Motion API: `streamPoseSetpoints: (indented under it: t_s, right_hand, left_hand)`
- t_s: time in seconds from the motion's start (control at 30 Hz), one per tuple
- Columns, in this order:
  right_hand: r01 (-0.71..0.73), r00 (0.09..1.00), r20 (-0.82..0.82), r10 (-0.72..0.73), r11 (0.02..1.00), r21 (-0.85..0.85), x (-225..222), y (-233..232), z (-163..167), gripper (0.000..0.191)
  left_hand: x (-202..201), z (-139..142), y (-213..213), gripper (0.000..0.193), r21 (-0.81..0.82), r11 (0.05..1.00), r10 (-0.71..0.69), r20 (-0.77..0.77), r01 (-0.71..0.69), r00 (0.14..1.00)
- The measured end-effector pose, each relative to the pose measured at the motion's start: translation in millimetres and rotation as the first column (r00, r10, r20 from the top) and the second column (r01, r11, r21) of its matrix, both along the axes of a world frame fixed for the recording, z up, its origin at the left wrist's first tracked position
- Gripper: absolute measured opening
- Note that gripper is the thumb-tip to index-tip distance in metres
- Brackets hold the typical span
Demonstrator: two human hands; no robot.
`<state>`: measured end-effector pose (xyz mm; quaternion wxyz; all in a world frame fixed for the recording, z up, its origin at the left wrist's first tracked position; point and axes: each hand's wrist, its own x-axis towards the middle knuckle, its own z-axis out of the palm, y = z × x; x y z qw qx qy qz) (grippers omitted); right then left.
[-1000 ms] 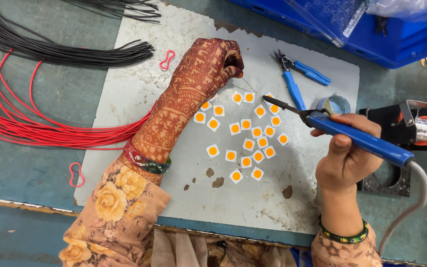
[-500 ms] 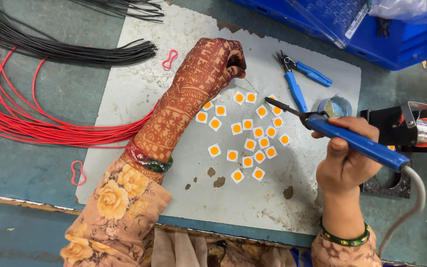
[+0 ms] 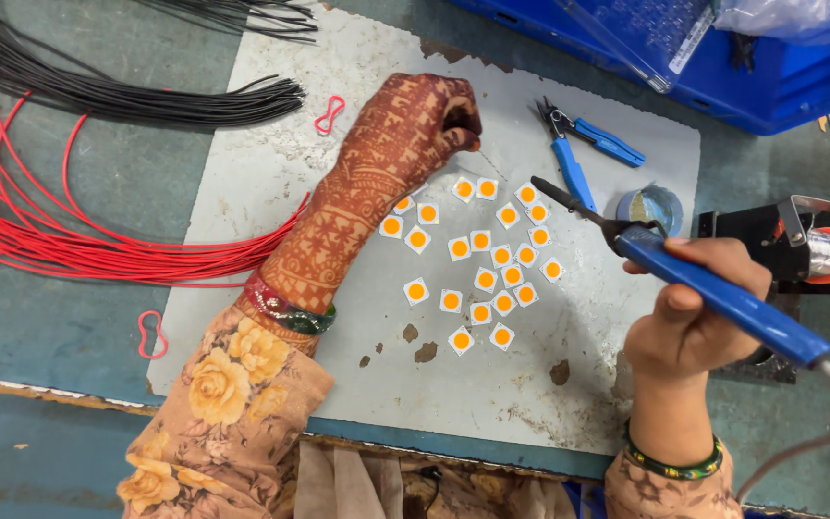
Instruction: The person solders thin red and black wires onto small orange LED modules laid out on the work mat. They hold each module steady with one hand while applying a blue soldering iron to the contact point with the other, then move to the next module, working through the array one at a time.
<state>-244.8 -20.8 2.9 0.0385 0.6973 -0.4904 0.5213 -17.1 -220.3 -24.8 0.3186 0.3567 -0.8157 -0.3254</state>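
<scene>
Right hand (image 3: 689,322), lower right of frame, fingers wrapped tight round blue-handled soldering iron (image 3: 713,293), dark tip aimed up-left over cluster of small white square chips with orange centres (image 3: 492,259) at mid-frame on worn white board (image 3: 271,144). Left hand (image 3: 405,135), upper centre, curled closed; what it pinches, cannot tell. Farther back: blue-handled cutters (image 3: 578,154). Red wires (image 3: 69,240) and black wires (image 3: 117,91) at left.
</scene>
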Motion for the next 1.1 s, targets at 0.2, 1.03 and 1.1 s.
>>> streamPoseSetpoints:
  t_s: [0.2, 1.03, 1.1]
  right_hand:
    - [-0.010, 0.998, 0.061, 0.006, 0.998, 0.061, -3, 2, -6, 0.053]
    - [-0.049, 0.984, 0.174, 0.023, 0.988, 0.150, 6, -5, -18, 0.052]
    - [-0.054, 0.984, 0.177, 0.027, 0.987, 0.151, 8, -4, -19, 0.052]
  left_hand:
    - [-6, -1, 10, 0.010, -0.038, 0.999, 0.012, 0.027, -0.011, 1.000]
    - [5, 1, -1, 0.004, -0.057, 0.998, -0.003, 0.019, 0.004, 1.000]
    - [6, 0, 0, 0.004, -0.042, 0.999, 0.000, 0.024, 0.001, 1.000]
